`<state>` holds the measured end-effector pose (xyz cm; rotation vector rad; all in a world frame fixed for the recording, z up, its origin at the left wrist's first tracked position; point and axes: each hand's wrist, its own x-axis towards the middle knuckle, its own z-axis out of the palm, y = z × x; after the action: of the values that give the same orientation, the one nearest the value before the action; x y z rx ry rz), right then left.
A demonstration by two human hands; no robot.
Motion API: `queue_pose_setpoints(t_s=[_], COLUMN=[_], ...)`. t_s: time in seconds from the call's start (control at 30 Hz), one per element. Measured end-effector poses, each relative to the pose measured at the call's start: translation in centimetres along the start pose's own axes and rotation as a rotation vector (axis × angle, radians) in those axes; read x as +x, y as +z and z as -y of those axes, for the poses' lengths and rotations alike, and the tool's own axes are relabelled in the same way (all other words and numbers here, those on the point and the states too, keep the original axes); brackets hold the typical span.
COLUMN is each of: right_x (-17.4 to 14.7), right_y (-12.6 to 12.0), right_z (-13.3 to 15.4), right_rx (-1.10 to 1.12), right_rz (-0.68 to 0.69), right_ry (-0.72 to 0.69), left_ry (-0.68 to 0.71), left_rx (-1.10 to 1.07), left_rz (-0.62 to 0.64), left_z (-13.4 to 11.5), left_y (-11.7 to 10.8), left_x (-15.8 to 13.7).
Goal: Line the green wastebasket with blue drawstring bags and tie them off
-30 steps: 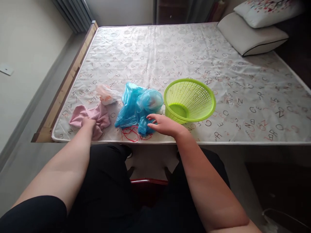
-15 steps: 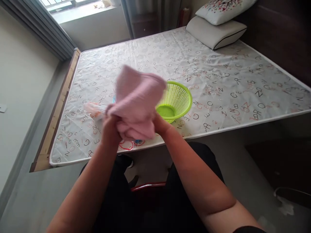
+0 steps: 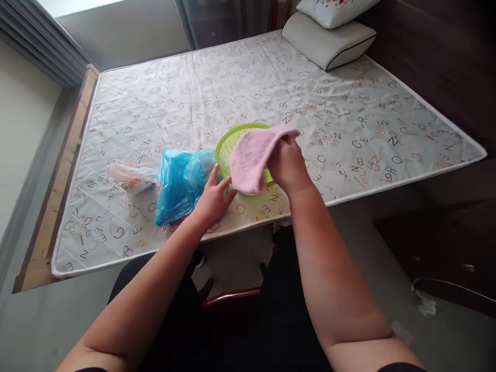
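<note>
A folded pink towel (image 3: 251, 157) hangs from my right hand (image 3: 289, 163), whose fingers are wrapped round its right end. The cloth covers much of a lime-green plastic basket (image 3: 225, 144) on the mattress. My left hand (image 3: 216, 196) holds nothing; its fingers are spread at the basket's near left rim. Whether those fingertips touch the rim I cannot tell. Just left of that hand lies a shiny blue plastic bag (image 3: 176, 181) with something rounded in its right part.
The mattress (image 3: 155, 103) is white with printed letters. A crumpled clear and orange plastic bag (image 3: 132, 175) lies left of the blue one. Two pillows (image 3: 327, 41) are stacked at the far right. A wooden bed rail (image 3: 64, 170) runs along the left side.
Half a second ago both hands held the towel up left of the basket. My left hand has let go, and my right hand has carried it right and over the basket.
</note>
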<state>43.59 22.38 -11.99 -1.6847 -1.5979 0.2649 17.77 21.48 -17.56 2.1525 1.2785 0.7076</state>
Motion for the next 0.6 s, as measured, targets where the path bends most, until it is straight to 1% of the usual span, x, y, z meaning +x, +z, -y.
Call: queue_pose_setpoints(t_s=[0.1, 0.13, 0.17, 0.23, 0.3, 0.33, 0.37, 0.43, 0.47, 0.53, 0.6], right_x=[0.1, 0.0, -0.3, -0.9, -1.6, -2.0, -2.3, -2.8, -3.0, -3.5, -4.2], right_y=[-1.8, -2.2, -2.4, -2.4, -1.7, -1.2, -0.7, 0.5, 1.0, 2.1, 3.3], right_z=[-0.8, -0.7, -0.5, 0.0, 0.3, 0.2, 0.1, -0.1, -0.2, 0.2, 1.0], right_rx=[-0.033, -0.018, 0.011, 0.078, 0.096, 0.073, 0.033, -0.066, -0.102, -0.102, -0.051], right_rz=[-0.085, -0.073, -0.022, 0.169, 0.405, 0.521, 0.637, 0.852, 0.938, 1.041, 1.076], right_ry=[0.087, 0.085, 0.061, -0.011, -0.054, -0.050, -0.026, 0.054, 0.088, 0.091, 0.014], left_ry=[-0.016, -0.035, -0.058, -0.111, -0.166, -0.186, -0.197, -0.213, -0.219, -0.229, -0.276], left_rx=[0.086, 0.094, 0.091, 0.054, -0.020, -0.068, -0.120, -0.220, -0.265, -0.345, -0.451], left_rz=[-0.032, -0.039, -0.027, 0.036, 0.075, 0.057, 0.012, -0.125, -0.185, -0.232, -0.216], left_z=[-1.1, -1.6, -2.1, -3.0, -3.7, -3.9, -4.0, -3.9, -3.7, -3.2, -2.5], left_y=[0.5, 0.4, 0.3, -0.1, -0.4, -0.5, -0.5, -0.3, 0.0, 0.6, 1.2], left_x=[-0.4, -0.6, -0.9, -1.7, -2.7, -3.1, -3.5, -3.9, -3.9, -3.5, -2.9])
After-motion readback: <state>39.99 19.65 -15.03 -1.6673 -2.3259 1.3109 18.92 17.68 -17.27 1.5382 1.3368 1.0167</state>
